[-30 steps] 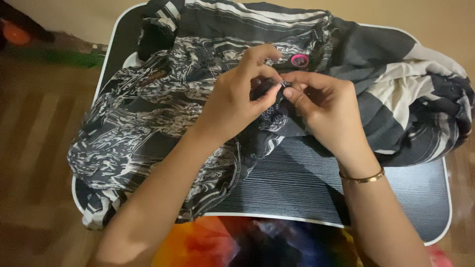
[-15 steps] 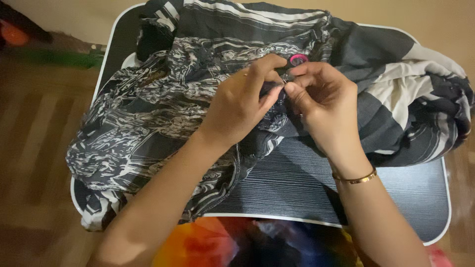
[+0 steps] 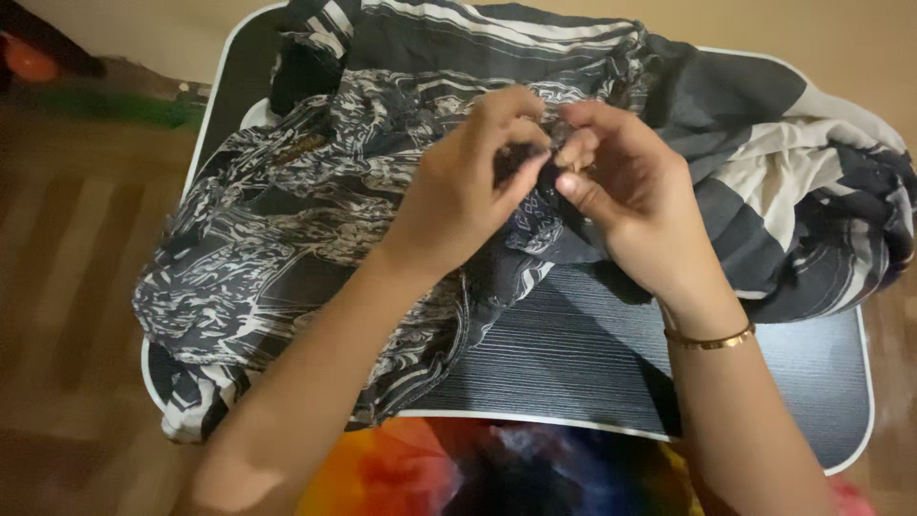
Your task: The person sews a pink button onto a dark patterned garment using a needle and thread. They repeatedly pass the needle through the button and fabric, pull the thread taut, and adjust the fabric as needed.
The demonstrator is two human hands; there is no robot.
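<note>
A small fold of the black-and-white patterned garment point(image 3: 315, 220) is pinched between both hands at the middle of the heap on the dark lap table point(image 3: 573, 363). The left hand point(image 3: 468, 191) and right hand point(image 3: 635, 205) meet fingertip to fingertip, each grasping the fold, equally near. The garment's bulk trails left; a grey striped cloth point(image 3: 764, 153) lies right.

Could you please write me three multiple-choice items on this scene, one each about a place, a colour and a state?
1. Where does the patterned fabric lie?
A. On the dark lap table
B. On a chair
C. In a basket

2. What colour is the bangle on the right wrist?
A. Silver
B. Gold
C. Red

3. How are the left hand and right hand placed?
A. Both flat on the table
B. One raised clear
C. Both pinching the same fold of fabric

Answers: A, the cloth is heaped across the white-rimmed top; B, it gleams gold; C, the fingers of both meet on the cloth.
</note>
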